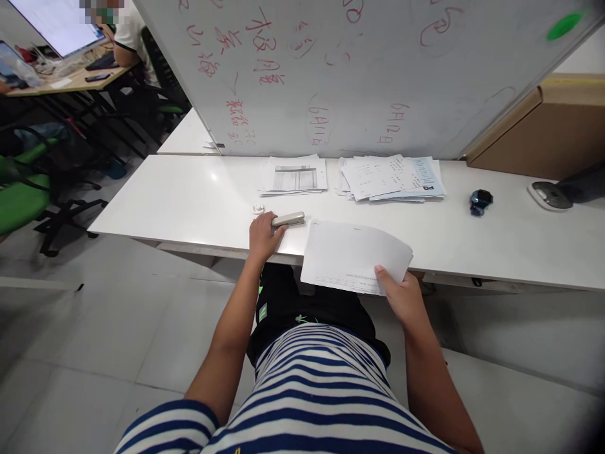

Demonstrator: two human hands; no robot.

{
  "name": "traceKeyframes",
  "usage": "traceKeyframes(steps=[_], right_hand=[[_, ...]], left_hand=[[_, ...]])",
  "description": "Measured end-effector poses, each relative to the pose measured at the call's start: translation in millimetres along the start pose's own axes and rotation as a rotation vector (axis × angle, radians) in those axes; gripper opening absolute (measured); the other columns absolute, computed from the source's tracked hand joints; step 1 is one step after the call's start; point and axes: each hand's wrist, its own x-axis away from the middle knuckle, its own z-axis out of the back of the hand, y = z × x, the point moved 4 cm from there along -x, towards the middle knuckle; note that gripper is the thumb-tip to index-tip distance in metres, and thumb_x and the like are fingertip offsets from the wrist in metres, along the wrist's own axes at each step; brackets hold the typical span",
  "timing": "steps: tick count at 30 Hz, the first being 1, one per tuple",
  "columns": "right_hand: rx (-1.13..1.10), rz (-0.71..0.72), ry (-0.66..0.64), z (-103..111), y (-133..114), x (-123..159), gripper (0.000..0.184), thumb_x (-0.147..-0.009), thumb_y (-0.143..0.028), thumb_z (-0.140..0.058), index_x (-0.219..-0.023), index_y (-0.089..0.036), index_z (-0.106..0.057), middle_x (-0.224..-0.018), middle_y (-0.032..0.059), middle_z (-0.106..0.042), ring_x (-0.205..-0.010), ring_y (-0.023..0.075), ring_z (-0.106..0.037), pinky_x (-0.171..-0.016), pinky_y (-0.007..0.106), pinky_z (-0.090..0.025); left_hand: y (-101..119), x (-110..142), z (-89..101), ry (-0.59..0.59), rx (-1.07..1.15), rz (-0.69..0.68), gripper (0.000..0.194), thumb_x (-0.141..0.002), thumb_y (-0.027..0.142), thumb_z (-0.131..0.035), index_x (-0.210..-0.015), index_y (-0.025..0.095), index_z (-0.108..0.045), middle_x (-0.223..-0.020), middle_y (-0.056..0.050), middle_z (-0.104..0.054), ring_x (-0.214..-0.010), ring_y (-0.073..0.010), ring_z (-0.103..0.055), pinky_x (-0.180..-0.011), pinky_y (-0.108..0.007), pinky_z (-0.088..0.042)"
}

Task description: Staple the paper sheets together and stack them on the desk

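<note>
My left hand [265, 236] is closed around the back end of a light-coloured stapler [288, 219] at the front of the white desk. Its front end points right, close to the paper's left edge. In my right hand [401, 293] is a thin set of paper sheets [354, 252], pinched at the lower right corner with the thumb on top. The sheets overhang the desk's front edge, and small staple-like marks show along their top. A small white coiled item [258, 209] lies just behind my left hand.
A paper stack [295, 176] and a wider, messier paper pile [392, 178] lie along the whiteboard [331, 75]. To the right are a dark wristwatch [481, 200], a computer mouse [549, 195] and a cardboard box [539, 132]. Another person sits at a desk at upper left.
</note>
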Motion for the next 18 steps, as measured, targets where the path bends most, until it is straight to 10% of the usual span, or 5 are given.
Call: traceKeyframes(steps=[12, 18], right_hand=[[-0.028, -0.003, 0.031, -10, 4, -9, 0.046, -0.072, -0.052, -0.064, -0.097, -0.013, -0.067, -0.099, 0.0123, -0.071, -0.089, 0.029, -0.065, -0.072, 0.035, -0.051], [-0.043, 0.211, 0.063, -15, -44, -41, 0.054, -0.073, -0.05, -0.064, -0.116, -0.017, -0.059, -0.11, 0.011, -0.068, -0.096, 0.0261, -0.064, -0.083, 0.037, -0.05]], left_hand=[[1, 0, 1.4, -0.016, 0.001, 0.003, 0.032, -0.087, 0.038, -0.052, -0.116, 0.024, -0.053, -0.126, -0.006, -0.057, -0.123, -0.0263, -0.046, -0.104, -0.041, -0.033], [-1, -2, -0.2, 0.015, 0.037, 0.029, 0.033, -0.084, 0.037, -0.056, -0.115, 0.024, -0.055, -0.125, -0.007, -0.058, -0.122, -0.0275, -0.046, -0.103, -0.043, -0.033]])
